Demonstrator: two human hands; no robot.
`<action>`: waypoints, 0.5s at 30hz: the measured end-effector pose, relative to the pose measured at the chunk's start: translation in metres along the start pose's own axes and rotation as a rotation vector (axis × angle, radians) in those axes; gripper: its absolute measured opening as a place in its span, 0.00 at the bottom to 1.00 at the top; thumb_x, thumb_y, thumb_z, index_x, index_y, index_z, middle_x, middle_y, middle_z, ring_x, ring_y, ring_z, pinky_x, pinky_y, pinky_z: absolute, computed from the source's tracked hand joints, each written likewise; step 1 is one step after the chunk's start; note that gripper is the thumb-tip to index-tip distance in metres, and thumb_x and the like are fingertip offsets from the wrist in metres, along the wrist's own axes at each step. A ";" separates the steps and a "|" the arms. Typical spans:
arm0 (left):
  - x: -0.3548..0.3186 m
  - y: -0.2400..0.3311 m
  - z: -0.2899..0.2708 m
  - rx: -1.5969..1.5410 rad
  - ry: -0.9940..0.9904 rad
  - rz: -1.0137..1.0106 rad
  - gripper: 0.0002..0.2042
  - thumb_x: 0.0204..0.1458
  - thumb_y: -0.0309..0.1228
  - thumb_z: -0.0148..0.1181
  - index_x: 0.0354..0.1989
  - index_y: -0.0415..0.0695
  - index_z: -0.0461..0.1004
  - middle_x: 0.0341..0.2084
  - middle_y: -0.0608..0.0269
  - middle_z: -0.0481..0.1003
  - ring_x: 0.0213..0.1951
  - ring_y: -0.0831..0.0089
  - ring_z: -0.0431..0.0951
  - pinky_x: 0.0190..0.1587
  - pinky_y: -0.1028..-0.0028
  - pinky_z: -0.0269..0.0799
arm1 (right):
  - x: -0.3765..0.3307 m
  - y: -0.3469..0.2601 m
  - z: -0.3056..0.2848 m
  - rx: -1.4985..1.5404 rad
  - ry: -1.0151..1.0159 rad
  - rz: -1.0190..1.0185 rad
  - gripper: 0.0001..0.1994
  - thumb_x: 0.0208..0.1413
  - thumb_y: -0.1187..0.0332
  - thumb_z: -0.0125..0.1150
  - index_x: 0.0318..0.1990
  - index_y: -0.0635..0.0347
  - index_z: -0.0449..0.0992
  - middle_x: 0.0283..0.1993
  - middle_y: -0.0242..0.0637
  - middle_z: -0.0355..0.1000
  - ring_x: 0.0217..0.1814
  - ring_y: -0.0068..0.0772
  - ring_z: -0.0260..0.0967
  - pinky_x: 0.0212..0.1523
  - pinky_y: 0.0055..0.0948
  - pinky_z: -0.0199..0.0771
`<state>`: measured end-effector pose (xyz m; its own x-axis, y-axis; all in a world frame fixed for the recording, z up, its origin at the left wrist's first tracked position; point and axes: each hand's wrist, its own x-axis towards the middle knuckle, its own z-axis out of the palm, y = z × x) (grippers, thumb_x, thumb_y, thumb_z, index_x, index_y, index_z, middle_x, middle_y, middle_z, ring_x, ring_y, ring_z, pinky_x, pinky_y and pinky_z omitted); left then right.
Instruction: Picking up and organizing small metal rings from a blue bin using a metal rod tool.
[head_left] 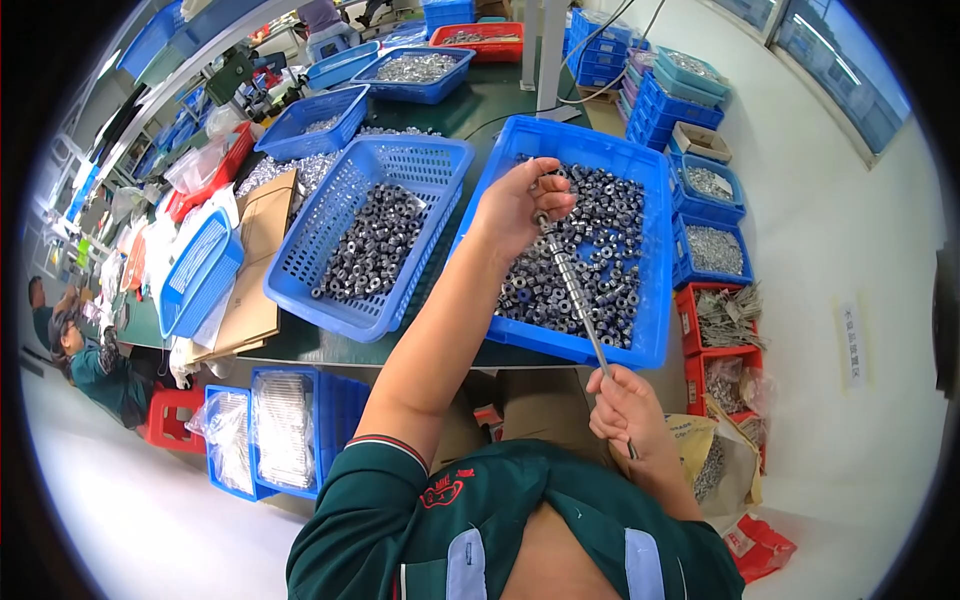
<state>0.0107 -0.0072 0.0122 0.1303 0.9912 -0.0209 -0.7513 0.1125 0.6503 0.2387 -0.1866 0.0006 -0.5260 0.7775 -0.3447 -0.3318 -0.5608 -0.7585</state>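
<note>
The rod [594,342] hangs over the near right part of the blue tub [655,240], its long axis slanting from far left to near right; the near end passes the tub's near edge. Silver rings [563,265] sit threaded along its far half. The right hand [628,412] has its fingers closed round the near part. The left hand [510,210] is at the far tip, its fingers curled; whether they grip it I cannot tell. Loose dark rings [605,225] lie below the rod.

The left forearm covers the tub's near left corner. Just left stands a blue basket [415,155] of similar rings, then cardboard [258,240], all on the green tabletop [485,98]. A white post [552,60] rises beyond the tub. Blue crates [675,115] and red bins [697,370] are stacked at right.
</note>
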 end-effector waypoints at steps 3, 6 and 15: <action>-0.006 0.003 0.009 0.211 -0.066 0.034 0.14 0.59 0.37 0.44 0.45 0.38 0.65 0.30 0.57 0.73 0.27 0.68 0.76 0.34 0.71 0.69 | -0.003 -0.002 0.000 0.048 -0.011 0.022 0.10 0.61 0.63 0.47 0.36 0.61 0.66 0.12 0.21 0.48 0.09 0.12 0.42 0.16 0.17 0.44; -0.010 -0.001 0.014 0.588 -0.206 0.142 0.17 0.60 0.38 0.42 0.48 0.37 0.64 0.29 0.58 0.73 0.25 0.70 0.75 0.30 0.75 0.65 | -0.006 -0.007 0.001 0.139 -0.026 0.044 0.10 0.61 0.63 0.47 0.36 0.61 0.66 0.12 0.21 0.48 0.09 0.12 0.41 0.15 0.17 0.43; 0.002 -0.006 0.001 -0.133 -0.197 0.059 0.15 0.58 0.41 0.48 0.47 0.46 0.68 0.45 0.56 0.73 0.52 0.58 0.69 0.52 0.46 0.64 | 0.006 0.008 -0.001 0.022 -0.023 -0.088 0.09 0.62 0.66 0.45 0.37 0.63 0.66 0.12 0.23 0.51 0.09 0.13 0.42 0.14 0.17 0.45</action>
<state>0.0158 -0.0064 0.0087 0.1978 0.9652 0.1713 -0.8384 0.0760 0.5398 0.2341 -0.1862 -0.0081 -0.5123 0.8171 -0.2644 -0.3942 -0.4972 -0.7729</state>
